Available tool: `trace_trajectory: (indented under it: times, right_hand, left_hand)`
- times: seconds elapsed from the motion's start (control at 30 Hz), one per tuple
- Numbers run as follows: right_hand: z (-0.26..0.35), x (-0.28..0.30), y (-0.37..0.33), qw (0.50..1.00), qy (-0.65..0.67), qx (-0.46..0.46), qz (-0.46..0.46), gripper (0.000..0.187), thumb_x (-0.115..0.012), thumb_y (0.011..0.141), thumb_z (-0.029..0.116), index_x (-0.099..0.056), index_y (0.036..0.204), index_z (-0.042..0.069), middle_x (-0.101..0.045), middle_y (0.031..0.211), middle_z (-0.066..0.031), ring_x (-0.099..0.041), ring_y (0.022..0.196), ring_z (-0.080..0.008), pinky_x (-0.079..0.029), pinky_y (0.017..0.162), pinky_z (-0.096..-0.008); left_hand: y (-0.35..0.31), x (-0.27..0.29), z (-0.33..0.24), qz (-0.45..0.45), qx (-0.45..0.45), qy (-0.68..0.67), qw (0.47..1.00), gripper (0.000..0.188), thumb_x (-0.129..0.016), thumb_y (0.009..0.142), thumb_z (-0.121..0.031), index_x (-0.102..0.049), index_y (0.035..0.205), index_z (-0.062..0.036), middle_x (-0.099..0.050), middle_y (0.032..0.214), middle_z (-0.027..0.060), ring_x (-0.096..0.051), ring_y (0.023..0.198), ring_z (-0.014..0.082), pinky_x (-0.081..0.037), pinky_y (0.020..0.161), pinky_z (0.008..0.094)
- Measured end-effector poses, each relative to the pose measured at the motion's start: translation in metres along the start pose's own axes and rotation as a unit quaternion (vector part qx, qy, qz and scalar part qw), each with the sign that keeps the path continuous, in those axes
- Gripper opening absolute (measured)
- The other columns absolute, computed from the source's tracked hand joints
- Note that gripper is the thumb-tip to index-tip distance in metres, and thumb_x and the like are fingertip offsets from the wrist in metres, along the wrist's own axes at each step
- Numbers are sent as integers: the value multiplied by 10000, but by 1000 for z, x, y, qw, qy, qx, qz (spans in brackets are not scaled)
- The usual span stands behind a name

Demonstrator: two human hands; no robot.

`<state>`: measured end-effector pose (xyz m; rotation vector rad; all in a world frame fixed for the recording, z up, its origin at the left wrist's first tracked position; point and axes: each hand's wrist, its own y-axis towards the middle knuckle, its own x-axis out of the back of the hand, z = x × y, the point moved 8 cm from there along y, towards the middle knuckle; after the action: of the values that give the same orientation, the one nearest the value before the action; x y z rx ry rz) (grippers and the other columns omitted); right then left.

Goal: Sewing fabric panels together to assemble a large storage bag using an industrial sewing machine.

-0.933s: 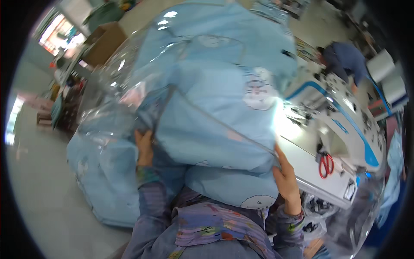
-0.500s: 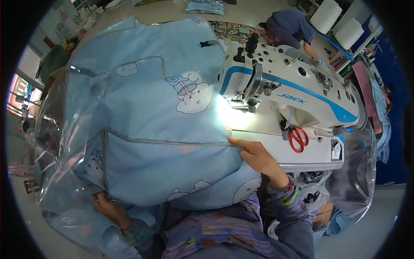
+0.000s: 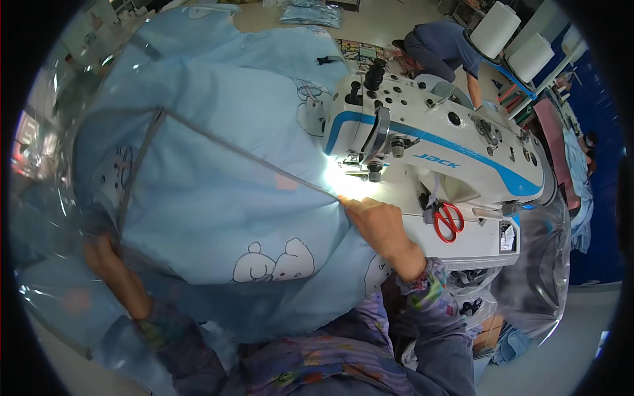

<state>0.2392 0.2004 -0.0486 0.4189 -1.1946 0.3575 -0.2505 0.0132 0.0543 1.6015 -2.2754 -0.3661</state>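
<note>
- Blue fabric (image 3: 218, 165): across the person's lap and the space left of the sewing machine (image 3: 442, 142), its right edge beside the lit needle area. Risk: its bulk could hang off and drag the edge askew, judged from the loose folds below.
- Clear plastic (image 3: 49, 228): along the fabric's left side; bag or sheet, cannot tell. Could snag or slide along with the cloth.
- Right hand (image 3: 382, 224): mostly closed, fingertips pinching the fabric edge where the grey piping (image 3: 247, 152) ends; thumb hidden. Close to the needle area; a slip forward might endanger the fingers.
- Left hand (image 3: 109, 259): blurred, curled at the fabric's lower left; grip and opening cannot be told. A weak hold there could let the piping skew.
- Red scissors (image 3: 449, 222): on the bench (image 3: 479, 249), right of the needle; cloth swung over might catch them.
- Containers: clear bag (image 3: 487, 305) below the bench, dark pieces inside; flat clear packs (image 3: 310, 16) beyond, blue contents; smaller brown box (image 3: 489, 332), contents hidden.
</note>
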Motion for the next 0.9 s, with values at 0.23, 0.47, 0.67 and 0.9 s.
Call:
trace_trajectory:
  times: [0.23,0.47,0.67,0.9]
  right_hand:
    - [-3,-4,11,996,-64,3,-64,389,-589,881,105,-694,1239,216,-680,909,-86,-703,743,-289,-566,609,-401]
    - [3,-4,13,991,-90,-25,-98,383,-588,885,92,-712,1220,228,-659,889,-72,-699,716,-257,-553,591,-374]
    - [0,-2,12,989,-88,-18,-120,422,-585,880,77,-689,1254,244,-646,882,-61,-692,716,-252,-557,600,-374]
    - [-13,-3,17,993,-52,-21,-102,387,-599,870,64,-721,1201,224,-659,933,-41,-696,792,-253,-566,639,-378]
  left_hand:
    - [109,-213,-57,223,-195,88,951,345,-612,1004,-276,-659,1177,18,-595,1225,186,-581,1019,276,-475,888,361]
    - [-203,-293,-100,473,-459,166,733,180,-672,822,-127,-715,982,-58,-648,1088,111,-629,1000,290,-496,812,466]
    - [-275,-297,-76,432,-493,149,740,236,-665,794,-116,-719,1008,-34,-639,1061,69,-590,1045,246,-455,1017,428]
    - [-277,-305,-71,461,-444,153,753,256,-647,817,-114,-713,1052,-36,-630,1088,70,-578,1099,257,-429,1093,470]
